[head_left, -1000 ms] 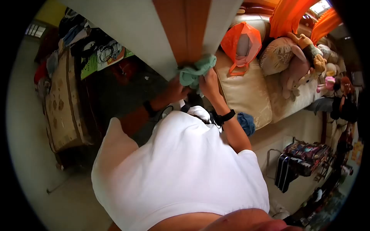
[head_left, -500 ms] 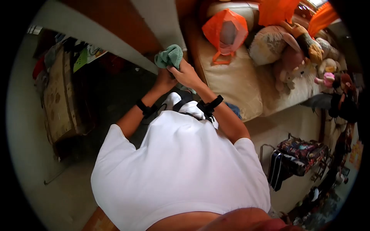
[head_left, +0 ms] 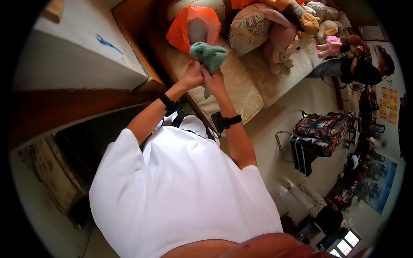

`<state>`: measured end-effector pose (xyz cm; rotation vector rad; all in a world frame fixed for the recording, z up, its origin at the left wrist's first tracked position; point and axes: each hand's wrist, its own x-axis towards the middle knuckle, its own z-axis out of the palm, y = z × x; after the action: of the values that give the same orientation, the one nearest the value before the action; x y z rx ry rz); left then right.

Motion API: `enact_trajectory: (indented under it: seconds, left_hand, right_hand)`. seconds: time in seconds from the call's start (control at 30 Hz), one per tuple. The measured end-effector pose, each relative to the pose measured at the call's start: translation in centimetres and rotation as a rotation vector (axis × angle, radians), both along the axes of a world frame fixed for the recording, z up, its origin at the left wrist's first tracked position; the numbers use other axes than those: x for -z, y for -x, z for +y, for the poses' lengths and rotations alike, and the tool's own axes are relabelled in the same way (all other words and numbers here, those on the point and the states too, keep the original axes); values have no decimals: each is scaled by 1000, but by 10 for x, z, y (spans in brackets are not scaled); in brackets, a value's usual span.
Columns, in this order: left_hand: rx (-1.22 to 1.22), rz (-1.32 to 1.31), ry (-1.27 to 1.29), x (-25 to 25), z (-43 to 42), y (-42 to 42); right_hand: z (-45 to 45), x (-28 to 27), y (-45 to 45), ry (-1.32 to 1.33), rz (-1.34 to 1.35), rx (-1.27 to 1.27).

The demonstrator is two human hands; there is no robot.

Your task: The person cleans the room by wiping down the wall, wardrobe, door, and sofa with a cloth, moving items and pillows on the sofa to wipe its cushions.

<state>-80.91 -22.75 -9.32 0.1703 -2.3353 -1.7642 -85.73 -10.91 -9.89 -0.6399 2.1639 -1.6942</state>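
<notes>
A crumpled green cloth (head_left: pixel 209 56) is bunched up above my two hands, and a small end of it hangs below them. My left hand (head_left: pixel 192 76) is closed around its lower left part, the fingers curled. Right beside it, my right hand (head_left: pixel 214 81) grips the cloth too, thumb pressed on its front. Both hands are held out over the seat of a cream sofa (head_left: pixel 232 84). Just behind the cloth, an orange bag (head_left: pixel 180 32) with something grey in it rests on the sofa.
Stuffed toys (head_left: pixel 282 41) and a fringed cushion (head_left: pixel 249 28) lie along the sofa. A wooden-edged white wall (head_left: pixel 94 53) stands to the left. A folding cart with a patterned bag (head_left: pixel 320 131) is on the floor at right. Two people (head_left: pixel 363 69) are farther off.
My view and body have turned right, from the doorway toward the sofa. Both hands moved along with the green cloth, which is now in front of the orange bag.
</notes>
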Motion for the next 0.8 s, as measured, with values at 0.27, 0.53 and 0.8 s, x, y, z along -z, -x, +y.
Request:
enact_trajectory:
  seconds: [0.27,0.53,0.8]
  left_hand:
    - [18,215,-112,-34,-51,82]
    - [-239,186,-81,-10,-109,141]
    - [-896,353,-181,53,-215,189]
  right_hand:
    - [-24,-24,93,72,-358,-17]
    - [-47,-19,110,46,-511,79]
    - [-59,25,147,-121,-309,-139]
